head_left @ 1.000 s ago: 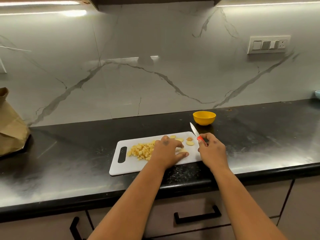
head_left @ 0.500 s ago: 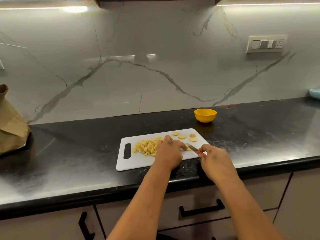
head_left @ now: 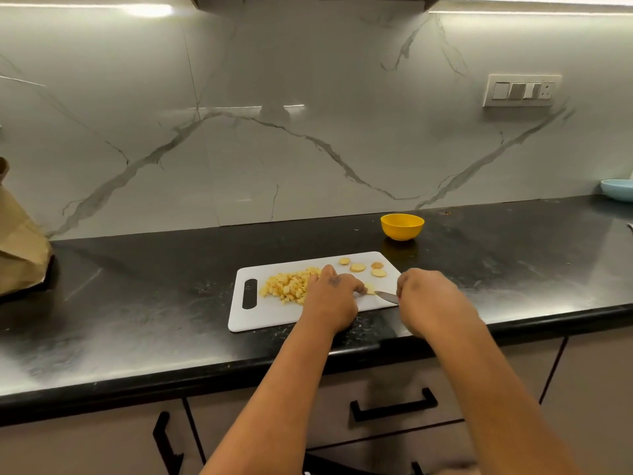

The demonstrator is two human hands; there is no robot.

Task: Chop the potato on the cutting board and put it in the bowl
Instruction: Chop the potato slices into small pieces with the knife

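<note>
A white cutting board (head_left: 260, 313) lies on the black counter. A heap of diced potato (head_left: 289, 286) sits on its left half, and several round potato slices (head_left: 358, 268) lie at its far right corner. My left hand (head_left: 334, 296) rests on the board and its fingertips hold a potato slice (head_left: 369, 288) down. My right hand (head_left: 428, 299) grips a knife; the blade (head_left: 386, 296) lies low and points left at that slice. The handle is hidden in my fist. The empty yellow bowl (head_left: 402, 226) stands behind the board's right end.
A brown paper bag (head_left: 20, 248) stands at the far left of the counter. A pale blue dish (head_left: 618, 190) sits at the far right by the marble wall. Drawers with black handles (head_left: 394, 406) are below the counter edge.
The knife has come down from pointing up to lying low against the slice under my left fingertips. The view has shifted slightly, so the board appears further right.
</note>
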